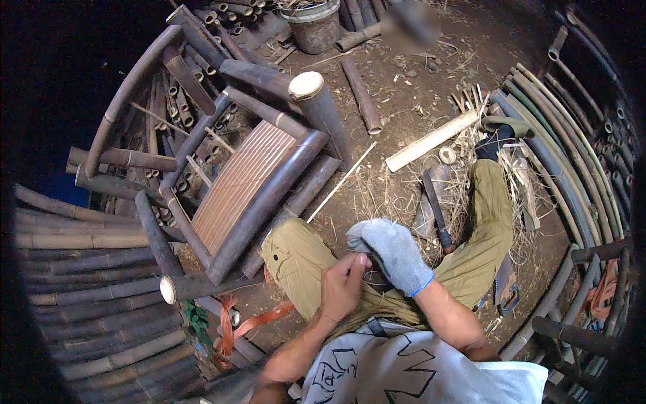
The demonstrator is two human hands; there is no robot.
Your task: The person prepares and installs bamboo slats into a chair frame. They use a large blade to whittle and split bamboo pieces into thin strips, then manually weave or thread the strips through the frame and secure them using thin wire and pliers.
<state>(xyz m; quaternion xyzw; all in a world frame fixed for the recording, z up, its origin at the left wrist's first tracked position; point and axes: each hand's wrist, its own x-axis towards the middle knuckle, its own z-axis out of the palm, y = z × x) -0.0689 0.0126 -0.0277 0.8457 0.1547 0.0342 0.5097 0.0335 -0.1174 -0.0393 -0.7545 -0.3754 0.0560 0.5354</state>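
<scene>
While two hands come together above a lap in creased khaki trousers, the bare left hand has its fingers curled and its thumb drawn in, right beside the fingers of a grey glove. The glove is soft, fuzzy knit with a blue edge, and it is on the right hand, which bends inward; whether either hand has hold of anything cannot be told, as the gap between them is dark and partly hidden. Ahead of the right knee lies a knife with a long, dark, straight blade, among thin, curling shavings. Beyond it rests a flat, pale plank of split bamboo. To the left stands a chair of thick, smooth, dark brown bamboo, its seat made of narrow, reddish-brown slats laid side by side. A round, cream-coloured cut end caps its nearest upright. Ridged, jointed poles are stacked at far left, and longer greenish ones curve along the right. At the top, a grimy, pale bucket holds straw-coloured scraps up to its rim. An orange strap lies crumpled by the left forearm.
</scene>
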